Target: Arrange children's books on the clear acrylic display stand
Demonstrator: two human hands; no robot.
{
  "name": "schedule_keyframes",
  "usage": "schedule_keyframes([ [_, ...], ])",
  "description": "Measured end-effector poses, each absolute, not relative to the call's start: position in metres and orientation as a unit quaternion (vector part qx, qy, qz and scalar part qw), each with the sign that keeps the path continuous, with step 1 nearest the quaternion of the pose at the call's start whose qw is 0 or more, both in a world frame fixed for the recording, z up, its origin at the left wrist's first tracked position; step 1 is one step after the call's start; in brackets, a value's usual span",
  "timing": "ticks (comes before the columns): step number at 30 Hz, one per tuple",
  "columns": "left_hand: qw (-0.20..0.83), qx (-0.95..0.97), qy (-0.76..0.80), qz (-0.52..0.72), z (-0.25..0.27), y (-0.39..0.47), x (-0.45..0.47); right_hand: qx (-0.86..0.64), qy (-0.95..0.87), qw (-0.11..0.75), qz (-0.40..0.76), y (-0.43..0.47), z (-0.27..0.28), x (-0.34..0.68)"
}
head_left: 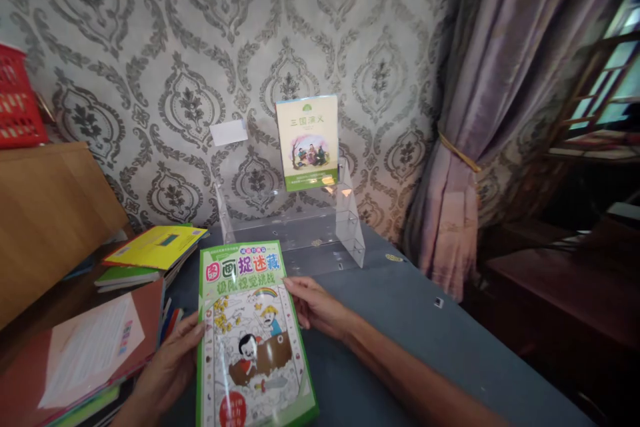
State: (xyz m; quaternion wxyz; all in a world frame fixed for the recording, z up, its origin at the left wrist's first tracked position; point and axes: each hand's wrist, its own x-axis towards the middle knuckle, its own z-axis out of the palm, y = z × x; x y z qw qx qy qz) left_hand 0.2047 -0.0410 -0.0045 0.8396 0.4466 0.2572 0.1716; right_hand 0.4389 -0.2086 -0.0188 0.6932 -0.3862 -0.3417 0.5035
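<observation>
A green-edged picture book (253,340) with colourful lettering is held upright and slightly tilted, its cover facing me. My left hand (173,360) grips its left edge, and my right hand (317,307) pinches the upper right edge with the thumb on the cover. Behind the book stands a clear acrylic stepped display rack (353,233), whose lower front is partly hidden by the book. On the rack's top tier, towards the right, a cream and green book (309,147) leans upright.
To the left lie a stack of books with a yellow one on top (163,247) and a reddish-brown book pile (100,353). A red basket (20,97) sits on a wooden box (55,213). A white card (229,133) shows near the patterned wall. The blue-grey table (400,320) ends near a tied curtain (450,213).
</observation>
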Motion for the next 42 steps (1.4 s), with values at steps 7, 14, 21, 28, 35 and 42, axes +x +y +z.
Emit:
schedule_keyframes([
  [7,0.793,0.503,0.265,0.220,0.052,-0.047,0.223,-0.408,-0.413,0.692,0.429,-0.209,0.025,0.455],
  [14,0.780,0.540,0.199,0.248,0.075,-0.040,0.239,-0.441,-0.452,0.701,0.332,-0.207,0.059,0.469],
  [21,0.788,0.553,0.161,0.217,0.064,-0.046,0.245,-0.500,-0.500,0.623,0.335,-0.215,0.060,0.486],
  [28,0.811,0.532,0.152,0.189,0.033,-0.048,0.246,-0.542,-0.510,0.557,0.369,-0.224,0.068,0.491],
  [35,0.837,0.489,0.155,0.191,0.026,-0.052,0.250,-0.568,-0.507,0.537,0.364,-0.225,0.069,0.492],
  [42,0.829,0.507,0.149,0.186,0.022,-0.053,0.248,-0.592,-0.494,0.516,0.374,-0.225,0.069,0.490],
])
